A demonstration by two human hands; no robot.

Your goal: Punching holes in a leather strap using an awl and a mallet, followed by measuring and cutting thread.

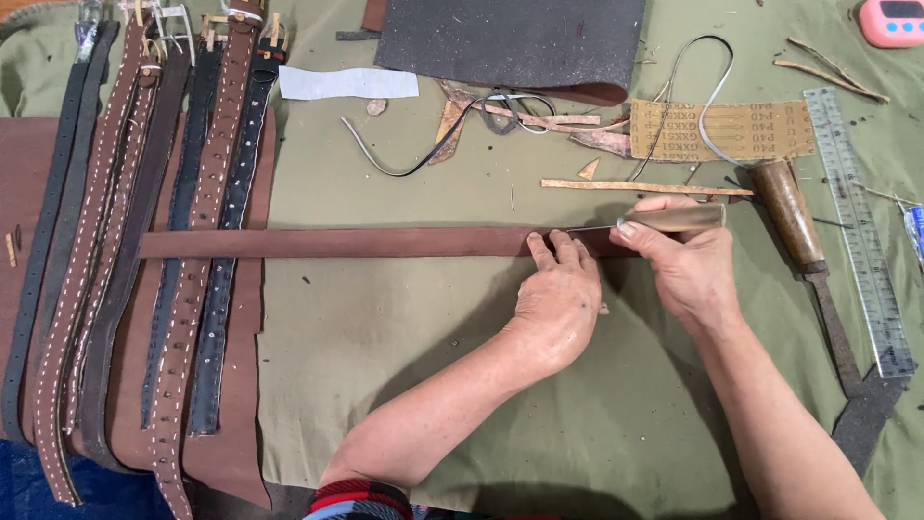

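Nearest to us, our left hand (558, 299) lies flat on the olive-green cloth (385, 337) with its fingers (558, 248) together and stretched forward, the tips pressing down on the long brown leather strap (337, 242) that runs crosswise over the middle of the work surface; just beside it our right hand (688, 270) has its fingers clamped around the pale handle of a thin-bladed tool (674, 219), whose metal blade lies along the strap's upper edge next to the left fingertips. To our left a row of finished belts (144, 241), dark and brown, some stitched or studded, lies lengthwise over a large brown leather sheet (241, 453), and the strap's far end crosses them. To the right rest a wooden-handled tool (789, 207) and a clear ruler (857, 221). Farther off we see a thin leather strip (645, 187), sandpaper (741, 130), loose scraps, a dark sheet (510, 39) and a pink timer (893, 21)
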